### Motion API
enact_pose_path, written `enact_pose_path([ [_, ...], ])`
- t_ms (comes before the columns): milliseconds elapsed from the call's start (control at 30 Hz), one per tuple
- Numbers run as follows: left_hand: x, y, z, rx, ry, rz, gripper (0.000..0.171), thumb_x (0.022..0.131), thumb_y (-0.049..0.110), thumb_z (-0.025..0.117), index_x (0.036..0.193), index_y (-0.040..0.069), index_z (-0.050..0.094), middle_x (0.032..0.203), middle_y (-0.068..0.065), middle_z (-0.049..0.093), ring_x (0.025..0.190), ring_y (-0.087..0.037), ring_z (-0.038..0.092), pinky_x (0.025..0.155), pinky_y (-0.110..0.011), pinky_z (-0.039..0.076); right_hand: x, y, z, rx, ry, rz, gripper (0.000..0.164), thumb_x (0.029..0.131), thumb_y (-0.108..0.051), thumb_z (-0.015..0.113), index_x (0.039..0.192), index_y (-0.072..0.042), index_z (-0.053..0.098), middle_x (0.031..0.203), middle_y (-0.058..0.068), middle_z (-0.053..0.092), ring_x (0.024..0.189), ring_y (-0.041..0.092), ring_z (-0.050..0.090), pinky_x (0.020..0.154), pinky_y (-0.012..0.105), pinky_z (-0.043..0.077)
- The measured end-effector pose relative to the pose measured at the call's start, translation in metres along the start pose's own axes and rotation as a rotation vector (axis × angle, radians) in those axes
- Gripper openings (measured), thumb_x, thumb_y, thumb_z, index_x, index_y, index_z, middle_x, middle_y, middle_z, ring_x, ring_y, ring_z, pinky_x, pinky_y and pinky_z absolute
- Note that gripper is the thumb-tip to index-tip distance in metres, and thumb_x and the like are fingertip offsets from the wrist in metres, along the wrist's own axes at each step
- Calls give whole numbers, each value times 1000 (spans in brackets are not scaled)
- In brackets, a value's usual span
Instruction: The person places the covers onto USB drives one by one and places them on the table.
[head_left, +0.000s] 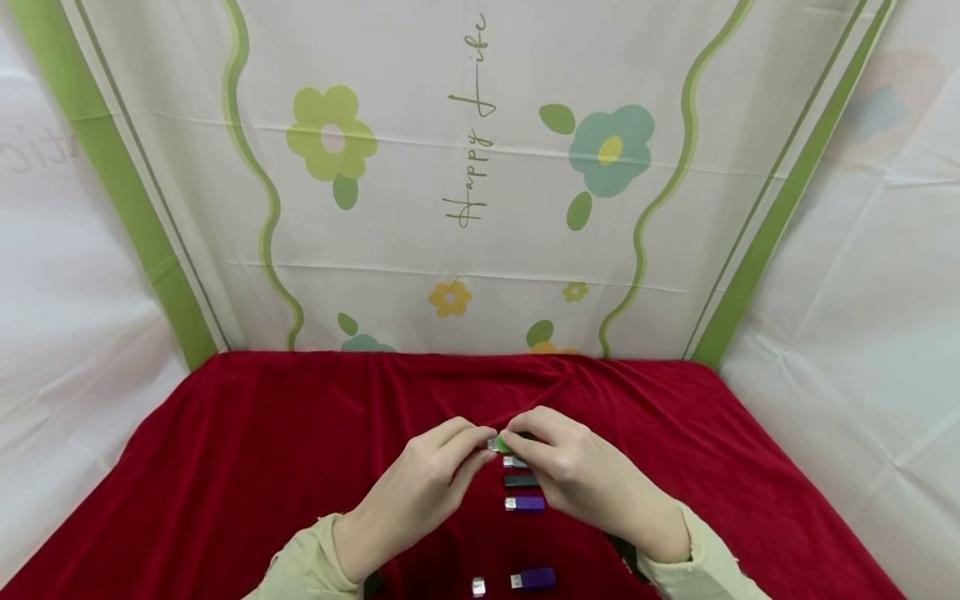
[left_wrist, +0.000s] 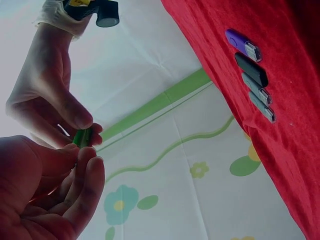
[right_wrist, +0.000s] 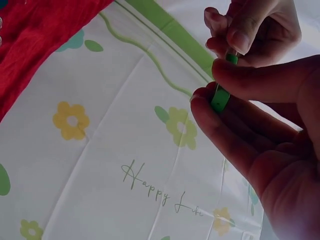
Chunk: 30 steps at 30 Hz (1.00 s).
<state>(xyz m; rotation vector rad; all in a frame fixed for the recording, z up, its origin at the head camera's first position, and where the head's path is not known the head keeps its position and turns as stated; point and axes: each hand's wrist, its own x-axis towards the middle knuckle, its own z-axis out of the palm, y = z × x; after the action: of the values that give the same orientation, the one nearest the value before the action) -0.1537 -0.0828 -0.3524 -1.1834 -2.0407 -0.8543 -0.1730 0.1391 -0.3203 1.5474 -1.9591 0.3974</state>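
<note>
Both hands hold a green USB flash drive raised above the red cloth. My left hand pinches its clear or silvery end between thumb and fingers. On the green body, my right hand has a thumb-and-finger pinch. The right wrist view shows the green body between the right thumb and fingers, with the left fingertips at the other end. Fingers cover much of the drive. Below the hands lie a silver-ended drive, a dark drive and a purple drive in a column.
Nearer the front, another purple flash drive lies with its metal plug showing, beside a small silvery cap. In the left wrist view, two greyish drives end the row. Red cloth covers the table; printed curtains enclose it.
</note>
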Motion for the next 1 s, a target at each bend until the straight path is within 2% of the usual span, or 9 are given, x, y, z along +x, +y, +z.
enact_pose_path([
  [133,-1,-1,1,12,-7,13,22,101,17,53,108,0,66,97,-2,62,77,-6,57,70,-9,46,-1,0,0,-12,-10,-5,32,83,10,49,107,3,69,104,9,60,90,17,61,81,21,51],
  [267,0,-3,1,44,-15,38,19,101,16,55,107,2,66,96,0,61,76,-4,54,69,-8,45,-1,1,0,6,-15,4,35,75,14,60,106,2,70,104,8,61,90,16,62,81,20,51],
  [367,-1,-4,1,55,-34,31,12,99,11,61,105,3,66,94,2,61,75,-3,52,68,-7,44,-1,2,1,17,-23,10,36,72,14,67,105,0,70,103,7,61,88,14,62,79,18,50],
  [433,-2,-4,2,62,-48,21,10,95,7,65,104,3,65,92,2,60,74,-3,51,66,-7,43,-1,3,2,24,-28,13,35,71,14,69,103,-1,70,101,6,62,86,13,61,78,17,50],
  [600,-4,-3,3,71,-78,-22,15,88,1,71,102,3,66,91,4,60,73,-3,50,65,-7,42,-1,4,3,42,-32,18,33,70,13,74,99,-3,71,98,4,63,83,12,62,76,16,50],
  [867,-5,0,3,105,-119,-54,17,87,3,73,103,3,67,92,3,63,73,-3,53,65,-7,42,-2,6,3,76,-61,53,32,71,12,76,98,-4,71,97,2,64,84,10,62,77,17,50],
  [1000,-6,0,3,160,-150,-78,17,88,10,73,104,4,68,93,2,65,71,-3,55,62,-9,44,-3,6,4,86,-83,66,30,72,12,75,96,-5,71,94,-1,63,81,7,61,75,15,49],
])
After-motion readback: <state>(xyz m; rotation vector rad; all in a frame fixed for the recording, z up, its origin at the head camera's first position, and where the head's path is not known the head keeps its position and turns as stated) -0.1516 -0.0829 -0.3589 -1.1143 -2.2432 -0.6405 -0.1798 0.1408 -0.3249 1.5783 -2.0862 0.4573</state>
